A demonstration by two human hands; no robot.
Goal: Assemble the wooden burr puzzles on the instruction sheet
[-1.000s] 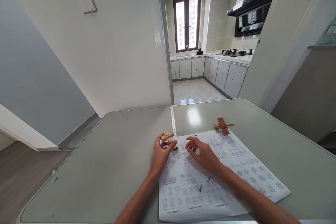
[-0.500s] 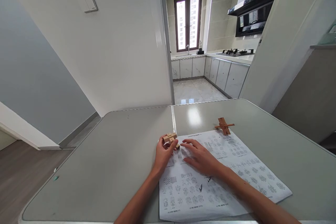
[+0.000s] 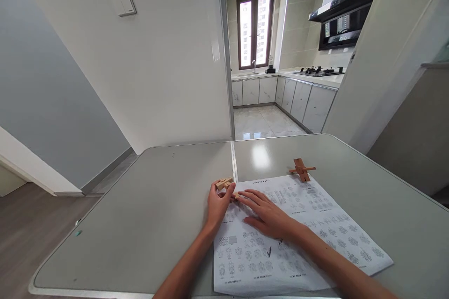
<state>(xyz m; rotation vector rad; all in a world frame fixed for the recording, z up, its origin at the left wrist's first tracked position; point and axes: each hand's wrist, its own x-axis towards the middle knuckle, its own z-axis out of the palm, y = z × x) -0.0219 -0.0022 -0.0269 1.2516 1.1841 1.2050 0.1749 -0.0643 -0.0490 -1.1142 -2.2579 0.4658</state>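
Observation:
My left hand (image 3: 218, 203) is closed around several light wooden puzzle pieces (image 3: 223, 183), held together above the paper's left edge. My right hand (image 3: 268, 215) has its fingers spread and stretched toward them. Its fingertips reach a small light piece (image 3: 235, 195) sticking out beside my left thumb; whether they touch it I cannot tell. Under both hands lies a printed instruction sheet (image 3: 259, 254) with rows of small diagrams and a few dark tick marks. A reddish-brown wooden puzzle (image 3: 300, 170), shaped like a cross, stands at the sheet's far edge.
The grey-green table (image 3: 140, 224) has a pale seam across it and a metal rim. A small green object (image 3: 77, 233) lies near its left edge. White wall (image 3: 175, 79) rises behind, and a kitchen with a gas stove (image 3: 319, 71) shows through the doorway.
My right hand's fingers have moved slightly left, closer to the pieces in my left hand. The view has shifted a little, while the sheet and brown puzzle stay in place.

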